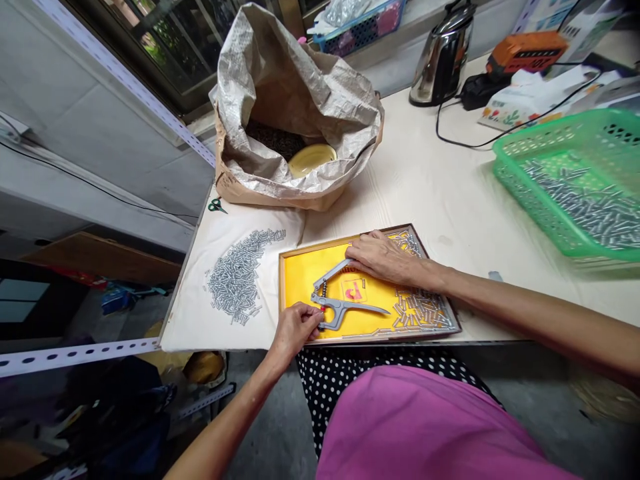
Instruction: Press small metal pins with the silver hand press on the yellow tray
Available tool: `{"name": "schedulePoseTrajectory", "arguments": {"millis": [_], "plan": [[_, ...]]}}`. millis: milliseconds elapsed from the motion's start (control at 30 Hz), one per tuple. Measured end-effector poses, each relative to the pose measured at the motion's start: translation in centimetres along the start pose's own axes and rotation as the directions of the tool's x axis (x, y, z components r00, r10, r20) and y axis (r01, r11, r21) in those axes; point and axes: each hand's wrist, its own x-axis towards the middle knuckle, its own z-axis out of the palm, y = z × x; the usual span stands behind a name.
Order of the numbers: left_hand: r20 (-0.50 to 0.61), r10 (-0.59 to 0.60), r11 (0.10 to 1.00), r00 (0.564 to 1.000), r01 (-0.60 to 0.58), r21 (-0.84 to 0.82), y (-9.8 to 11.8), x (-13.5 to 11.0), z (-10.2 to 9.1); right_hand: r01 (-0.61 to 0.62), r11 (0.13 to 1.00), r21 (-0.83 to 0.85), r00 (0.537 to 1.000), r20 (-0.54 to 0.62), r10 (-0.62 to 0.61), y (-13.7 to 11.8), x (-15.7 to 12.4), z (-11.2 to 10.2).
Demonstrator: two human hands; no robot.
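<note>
Grey hand-press pliers (336, 308) with a spring and a red part lie in a shallow tray (283, 283) with a yellow bottom. The handles are spread apart. My right hand (383, 258) is closed over the end of the upper handle. At the jaw end, my left hand (300, 325) pinches with thumb and fingertips beside the red part; what sits between them is too small to make out. Several small metal pins (420, 310) are heaped along the tray's right side, partly under my right forearm.
A pile of small metal pieces (237, 277) lies on white cloth to the left. Green-handled scissors (217, 205) lie by the table's left edge. Behind stands an open woven sack (300, 190) holding a yellow bowl (314, 160). A green basket (540, 217) of metal pins and a kettle (443, 60) stand right.
</note>
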Motion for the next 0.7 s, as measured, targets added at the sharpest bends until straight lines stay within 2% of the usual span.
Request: {"name": "schedulePoseTrajectory", "arguments": {"millis": [100,267,400,533,700], "plan": [[0.019,-0.049,0.998,0.999,0.049,-0.026,0.0,-0.2,0.1,-0.047,0.999,-0.003,0.999,0.023,0.047,-0.7,-0.1,0.3],[0.037,-0.087,0.995,0.996,0.086,0.045,0.8,-0.6,-0.1,-0.092,0.996,-0.002,0.994,0.065,0.092,-1.8,-0.8,0.7],[0.029,-0.052,0.994,0.998,0.049,0.095,1.3,-0.9,-0.3,-0.082,0.997,0.015,0.996,0.031,0.082,-3.1,-2.4,0.7],[0.037,-0.036,0.992,0.999,0.031,0.125,1.2,-1.0,-0.3,-0.109,0.994,0.005,0.992,0.064,0.109,-4.5,-3.7,0.4],[0.029,-0.007,0.989,1.000,0.002,0.145,1.1,-1.1,-0.2,-0.136,0.991,0.008,0.986,0.098,0.134,-5.8,-4.0,-0.2]]}}
